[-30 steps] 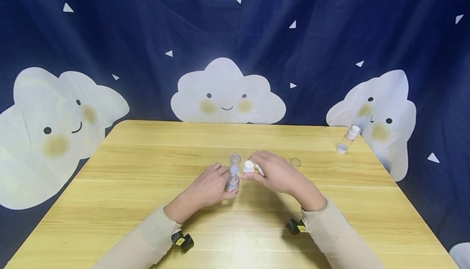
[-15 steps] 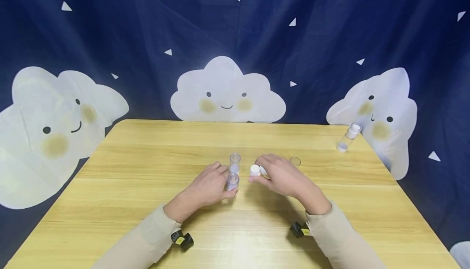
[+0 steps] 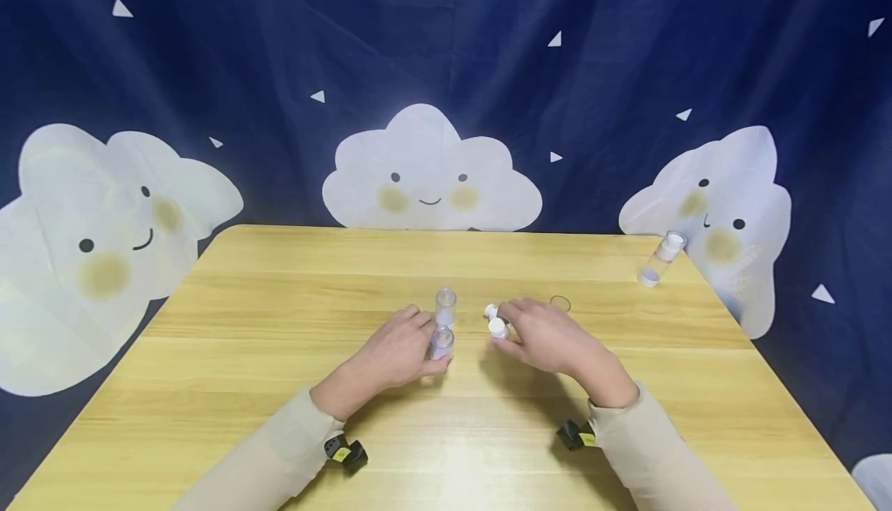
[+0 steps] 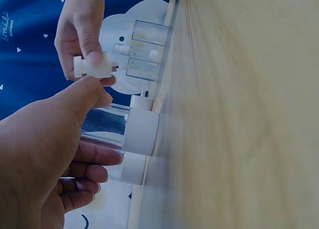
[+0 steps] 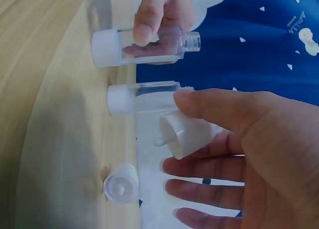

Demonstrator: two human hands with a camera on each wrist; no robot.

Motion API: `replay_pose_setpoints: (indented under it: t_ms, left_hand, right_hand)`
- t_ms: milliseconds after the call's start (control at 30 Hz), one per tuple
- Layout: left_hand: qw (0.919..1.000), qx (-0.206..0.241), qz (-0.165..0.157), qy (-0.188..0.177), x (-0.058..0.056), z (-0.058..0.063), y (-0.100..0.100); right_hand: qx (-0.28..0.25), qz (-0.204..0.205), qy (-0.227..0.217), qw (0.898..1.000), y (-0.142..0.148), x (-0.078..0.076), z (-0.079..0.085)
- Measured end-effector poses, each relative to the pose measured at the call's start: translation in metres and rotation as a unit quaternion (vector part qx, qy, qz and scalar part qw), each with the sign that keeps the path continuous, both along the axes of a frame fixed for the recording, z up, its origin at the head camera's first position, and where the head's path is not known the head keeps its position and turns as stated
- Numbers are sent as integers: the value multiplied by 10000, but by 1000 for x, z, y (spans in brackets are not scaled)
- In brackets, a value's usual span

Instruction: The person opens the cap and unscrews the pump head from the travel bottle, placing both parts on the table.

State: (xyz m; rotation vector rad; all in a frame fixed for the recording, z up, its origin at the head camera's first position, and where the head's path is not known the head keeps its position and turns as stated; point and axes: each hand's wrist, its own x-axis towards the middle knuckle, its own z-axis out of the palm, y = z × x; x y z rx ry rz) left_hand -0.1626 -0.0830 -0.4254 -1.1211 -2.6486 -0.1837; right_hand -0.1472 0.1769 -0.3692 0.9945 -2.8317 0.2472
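Note:
My left hand [image 3: 393, 346] grips a clear bottle [image 3: 442, 343] with a white base and a bare threaded neck, upright on the table. Just behind it stands a second clear bottle [image 3: 446, 307], also white at the base; in the right wrist view [image 5: 149, 97] it is apart from the first. My right hand [image 3: 547, 335] pinches a white pump top [image 5: 187, 133] between thumb and index finger, its other fingers extended. A thin stem sticks out of the pump top's hollow underside. Another white pump top [image 5: 121, 184] rests on the table beside that hand.
At the table's far right corner stands a clear bottle [image 3: 660, 259] with a white top and base. A thin dark ring outline [image 3: 560, 304] shows behind my right hand. A dark blue curtain [image 3: 432, 46] with clouds hangs behind the table [image 3: 313, 263].
My right hand has moved right, away from the gripped bottle, carrying the pump top and tilting it. The second white pump top has come into clearer view. The left hand stays put.

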Motion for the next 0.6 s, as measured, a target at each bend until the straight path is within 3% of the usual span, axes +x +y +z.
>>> replay_pose_setpoints:
  t_ms: [400, 600]
  left_hand:
    - [9999, -116, 49, -66, 0, 2, -2]
    - [9999, -107, 49, -109, 0, 2, -2]
  right_hand:
    - [406, -115, 36, 9991, 1, 3, -9]
    - [573, -178, -194, 9980, 2, 5, -14]
